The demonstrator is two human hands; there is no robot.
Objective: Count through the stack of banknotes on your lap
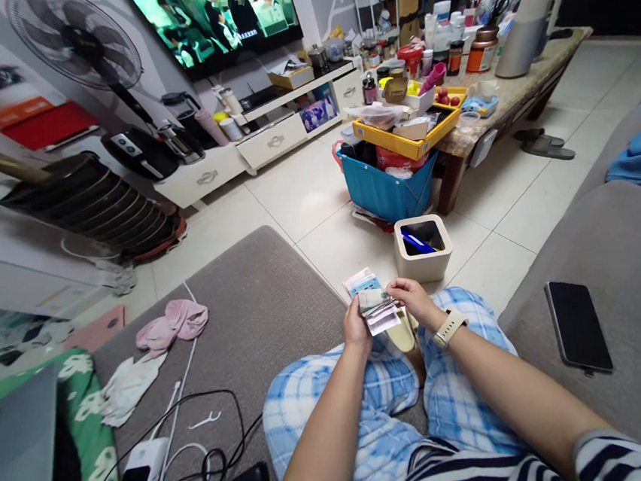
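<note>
My left hand (356,326) is closed round the left side of a small stack of thin papers (383,317), held above my knees. A whitish, crumpled-looking piece (370,298) lies on top; its kind is too small to make out. At the stack's upper right edge my right hand (411,300) is closed in a pinch, fingertips together. Just beyond the stack shows a pink and light blue printed card (362,283); whether it is held or lies lower down I cannot tell. A beige bin (423,264) with a blue item inside stands past my right hand.
Grey sofa seats lie left (258,299) and right, with a phone (578,325) on the right one. Cables, a power bank (142,477) and a laptop (20,451) are at left. Ahead stand a blue basket (388,185) and a crowded table (516,93).
</note>
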